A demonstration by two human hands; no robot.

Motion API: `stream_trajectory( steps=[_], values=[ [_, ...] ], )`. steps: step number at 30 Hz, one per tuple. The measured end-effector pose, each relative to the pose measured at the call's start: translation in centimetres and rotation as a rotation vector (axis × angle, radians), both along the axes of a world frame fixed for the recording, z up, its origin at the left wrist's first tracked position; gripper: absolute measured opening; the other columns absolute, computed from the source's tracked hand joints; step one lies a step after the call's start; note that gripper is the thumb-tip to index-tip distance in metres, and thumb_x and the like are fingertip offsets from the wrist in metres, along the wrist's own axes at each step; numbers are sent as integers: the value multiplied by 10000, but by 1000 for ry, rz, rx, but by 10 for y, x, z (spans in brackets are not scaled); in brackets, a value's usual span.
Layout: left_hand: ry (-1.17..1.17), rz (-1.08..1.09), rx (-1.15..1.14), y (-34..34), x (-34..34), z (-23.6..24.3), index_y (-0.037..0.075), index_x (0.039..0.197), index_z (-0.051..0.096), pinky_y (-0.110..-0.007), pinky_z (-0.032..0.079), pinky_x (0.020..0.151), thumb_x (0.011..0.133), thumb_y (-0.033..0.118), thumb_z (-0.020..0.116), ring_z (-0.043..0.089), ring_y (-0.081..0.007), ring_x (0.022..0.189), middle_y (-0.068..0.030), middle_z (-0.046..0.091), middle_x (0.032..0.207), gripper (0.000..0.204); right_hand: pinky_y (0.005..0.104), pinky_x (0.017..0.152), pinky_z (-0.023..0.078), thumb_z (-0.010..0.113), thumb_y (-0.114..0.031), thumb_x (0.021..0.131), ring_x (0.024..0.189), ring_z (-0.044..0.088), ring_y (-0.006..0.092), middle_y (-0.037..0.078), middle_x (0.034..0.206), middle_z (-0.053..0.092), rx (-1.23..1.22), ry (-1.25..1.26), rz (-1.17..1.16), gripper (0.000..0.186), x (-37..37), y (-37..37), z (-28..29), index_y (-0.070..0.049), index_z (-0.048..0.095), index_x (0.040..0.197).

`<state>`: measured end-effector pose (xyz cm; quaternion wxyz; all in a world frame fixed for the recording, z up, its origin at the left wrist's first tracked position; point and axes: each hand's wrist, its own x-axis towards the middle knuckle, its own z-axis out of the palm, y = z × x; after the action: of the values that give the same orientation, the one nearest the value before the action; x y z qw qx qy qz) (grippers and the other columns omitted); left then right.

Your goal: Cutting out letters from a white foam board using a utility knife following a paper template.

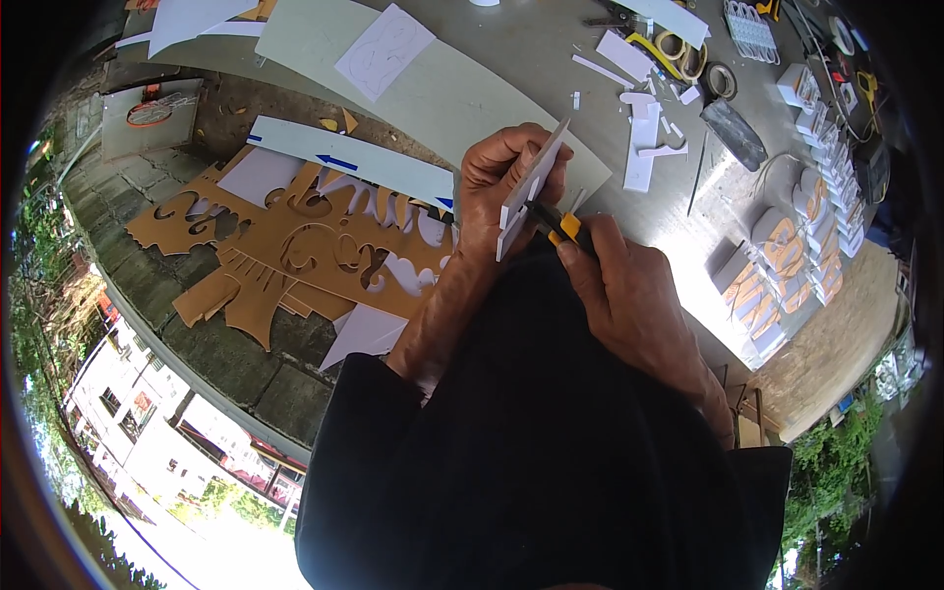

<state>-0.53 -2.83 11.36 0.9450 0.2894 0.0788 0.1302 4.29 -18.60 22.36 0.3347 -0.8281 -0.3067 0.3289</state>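
Trimming a white foam-board piece (pixel 528 192) above the bench (pixel 511 59).
Your left hand (pixel 497 187) pinches its light, stiff, dentable edges; your right hand (pixel 629 295) is closed around the yellow utility knife (pixel 560 228).

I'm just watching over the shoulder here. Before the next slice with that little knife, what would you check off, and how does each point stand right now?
1. Left hand grips the white foam-board piece firmly: ok.
2. Right hand holds the yellow utility knife: ok.
3. Blade meets the piece's edge: cannot tell, the tip is hidden.
4. Left fingers clear of the blade's path: cannot tell, they wrap close by.
5. Piece supported on the grey table: not ok, it is held in the air.
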Motion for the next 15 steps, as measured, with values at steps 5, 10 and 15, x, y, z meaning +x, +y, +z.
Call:
stream_trajectory(
  steps=[5, 10, 15],
  values=[
    [-4, 6, 12, -1, -1, 1, -19, 1055, 720, -200, 479, 565, 1041, 192, 638, 620, -72, 706, -98, 724, 950, 227, 498, 544, 452, 564, -264, 1071, 534, 604, 392, 176, 589, 572, -64, 210, 10, 282, 9, 1, 3, -17, 486, 960],
    [9, -12, 45, 1, -2, 4, -26, 1037, 723, -215, 434, 537, 1033, 205, 651, 561, -76, 655, -70, 685, 885, 242, 450, 530, 455, 525, -326, 1097, 500, 608, 322, 151, 575, 571, -72, 596, -14, 381, 22, 0, 7, -9, 514, 886],
    [-42, -17, 62, 2, 0, 2, -30, 1032, 723, -223, 406, 525, 1027, 211, 659, 532, -76, 636, -60, 659, 857, 250, 408, 552, 490, 516, -346, 1102, 518, 637, 263, 122, 594, 593, -69, 899, -56, 416, 31, 0, 5, 9, 521, 884]
  ],
)
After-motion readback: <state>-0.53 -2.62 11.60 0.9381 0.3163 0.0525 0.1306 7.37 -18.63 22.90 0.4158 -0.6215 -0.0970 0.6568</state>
